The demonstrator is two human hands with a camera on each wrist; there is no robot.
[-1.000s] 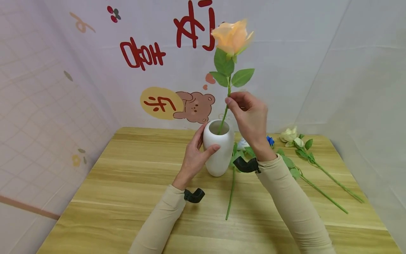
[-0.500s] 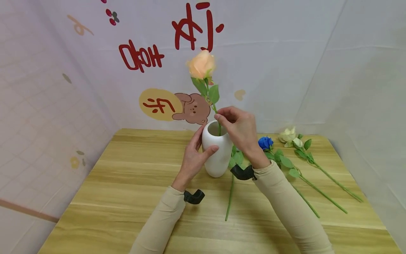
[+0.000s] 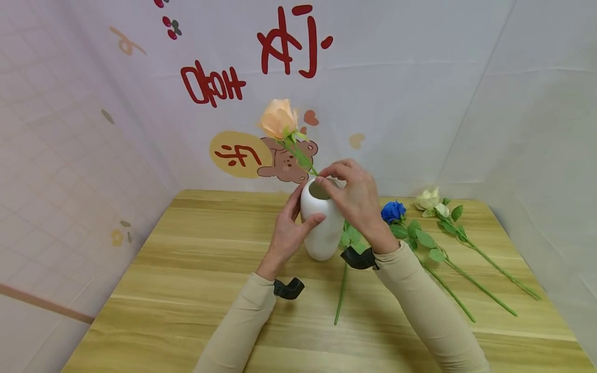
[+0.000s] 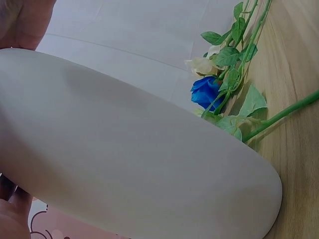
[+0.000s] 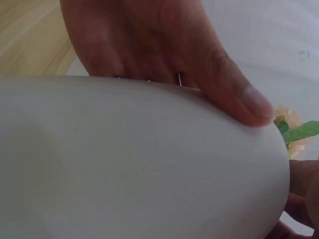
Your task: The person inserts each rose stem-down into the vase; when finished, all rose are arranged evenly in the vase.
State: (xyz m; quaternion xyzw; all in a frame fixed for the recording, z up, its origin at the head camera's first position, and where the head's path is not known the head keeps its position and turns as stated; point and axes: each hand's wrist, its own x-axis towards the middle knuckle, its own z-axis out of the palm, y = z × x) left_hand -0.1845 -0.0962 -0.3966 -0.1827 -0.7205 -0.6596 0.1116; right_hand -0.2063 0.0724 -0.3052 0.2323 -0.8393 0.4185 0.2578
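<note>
A white vase (image 3: pixel 322 235) stands upright on the wooden table. My left hand (image 3: pixel 290 228) grips its upper left side, thumb in front and fingers behind. Over the vase's mouth, my right hand (image 3: pixel 356 197) pinches the green stem of a peach rose (image 3: pixel 279 119) between thumb and index finger. The rose leans to the left above the rim, and its lower stem is hidden by the hand and vase. In the right wrist view the vase (image 5: pixel 139 154) covers much of the picture, with peach petals (image 5: pixel 295 149) showing past its rim.
Right of the vase lie a blue rose (image 3: pixel 393 212) and white roses (image 3: pixel 427 198) with long green stems. Another stem (image 3: pixel 341 298) with leaves lies just beside the vase's base. A printed white cloth (image 3: pixel 396 103) hangs behind the table (image 3: pixel 186 280).
My right hand has moved down to the vase's mouth with the peach rose, whose bloom has dropped and tilted left. My left hand has kept its hold on the vase.
</note>
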